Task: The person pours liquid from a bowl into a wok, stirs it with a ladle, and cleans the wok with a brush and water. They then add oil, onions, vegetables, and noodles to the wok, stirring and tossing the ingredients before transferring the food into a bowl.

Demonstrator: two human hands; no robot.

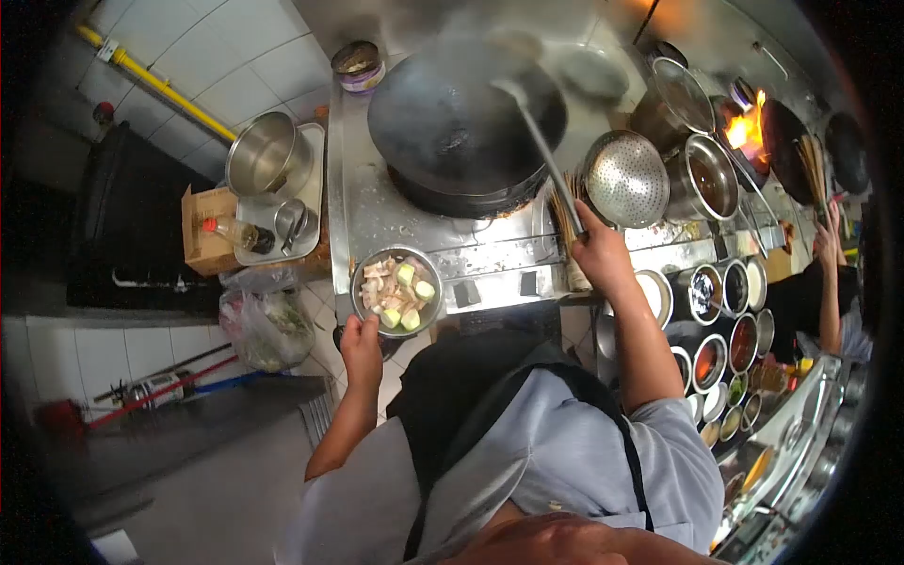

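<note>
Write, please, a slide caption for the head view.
Left hand holds a metal bowl of chopped food; right hand holds a long-handled utensil over the wok.

Left: round stainless-steel pot [266, 151] on a pale rectangular metal tray [317, 179]; red-capped clear bottle [237, 233] beside it. Brown cardboard box [200, 205] adjoins the tray's left. Nearer: clear plastic bag [266, 325], greenery visible inside. Far left: yellow pipe [174, 95] along white wall tiles [212, 42]. Right: perforated round steel strainer [628, 179]. Far right: orange flame [747, 130]. Near right: rows of round containers [704, 290], some holding red contents.
</note>
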